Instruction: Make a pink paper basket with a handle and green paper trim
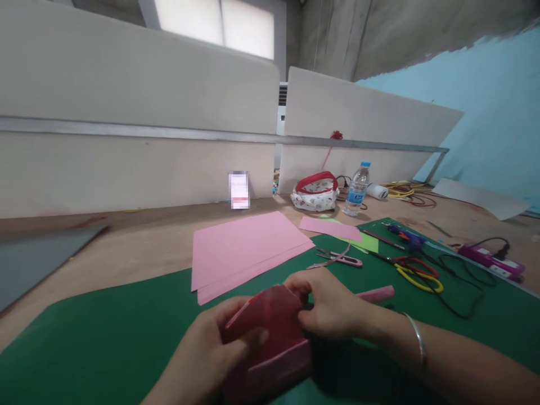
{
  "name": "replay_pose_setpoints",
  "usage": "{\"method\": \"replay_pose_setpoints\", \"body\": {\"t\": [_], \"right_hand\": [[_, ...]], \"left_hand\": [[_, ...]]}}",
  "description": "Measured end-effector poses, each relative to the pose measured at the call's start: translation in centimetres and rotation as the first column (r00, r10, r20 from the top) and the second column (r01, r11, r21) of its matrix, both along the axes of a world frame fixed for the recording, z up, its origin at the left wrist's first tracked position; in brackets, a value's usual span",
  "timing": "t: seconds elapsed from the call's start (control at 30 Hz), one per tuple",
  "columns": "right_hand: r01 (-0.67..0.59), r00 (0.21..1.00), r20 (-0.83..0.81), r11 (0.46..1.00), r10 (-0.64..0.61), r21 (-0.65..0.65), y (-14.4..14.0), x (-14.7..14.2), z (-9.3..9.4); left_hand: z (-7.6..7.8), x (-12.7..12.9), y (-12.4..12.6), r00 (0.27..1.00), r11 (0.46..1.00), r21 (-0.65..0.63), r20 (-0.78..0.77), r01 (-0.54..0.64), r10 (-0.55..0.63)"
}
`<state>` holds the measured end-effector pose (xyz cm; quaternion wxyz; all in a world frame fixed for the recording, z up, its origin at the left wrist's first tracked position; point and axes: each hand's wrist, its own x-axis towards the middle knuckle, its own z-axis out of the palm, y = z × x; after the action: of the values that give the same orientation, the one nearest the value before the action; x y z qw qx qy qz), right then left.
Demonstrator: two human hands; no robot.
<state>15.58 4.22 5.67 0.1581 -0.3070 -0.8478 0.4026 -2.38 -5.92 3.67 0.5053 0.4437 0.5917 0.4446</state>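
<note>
A folded pink paper box (274,323) is held low over the green cutting mat (139,315), its flap raised and tilted. My left hand (223,337) grips the box's left side, thumb on the front face. At the upper right edge, my right hand (323,304) pinches the paper between bent fingers and thumb. Behind my right wrist lies a rolled pink paper tube (382,293). A stack of pink paper sheets (244,253) rests just beyond the box. Pink thread snips (348,260) and a curled pink strip (337,256) lie past my right hand.
Scissors (415,275) with red and yellow handles lie to the right, near a blue glue gun (407,236) and a purple power strip (491,261). Farther back stand a water bottle (357,191) and a white pouch (315,197). White panels (126,163) border the table.
</note>
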Motion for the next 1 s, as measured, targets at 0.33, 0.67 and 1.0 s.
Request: {"method": "replay_pose_setpoints", "body": {"t": [0.33,0.67,1.0], "right_hand": [[-0.053,0.996,0.069,0.985,0.065,-0.163,0.6,0.3,-1.0],[-0.036,0.996,0.077,0.991,0.047,-0.132,0.8,0.1,-1.1],[-0.016,0.996,0.094,0.993,0.005,0.116,0.7,0.3,-0.1]], "left_hand": [[-1.9,0.0,0.4,0.983,0.989,-0.083,0.146,0.126,-0.113],[-0.8,0.7,0.2,0.995,0.991,-0.089,0.008,0.102,-0.102],[-1.8,0.7,0.1,0.990,0.987,-0.104,0.076,0.123,-0.116]]}}
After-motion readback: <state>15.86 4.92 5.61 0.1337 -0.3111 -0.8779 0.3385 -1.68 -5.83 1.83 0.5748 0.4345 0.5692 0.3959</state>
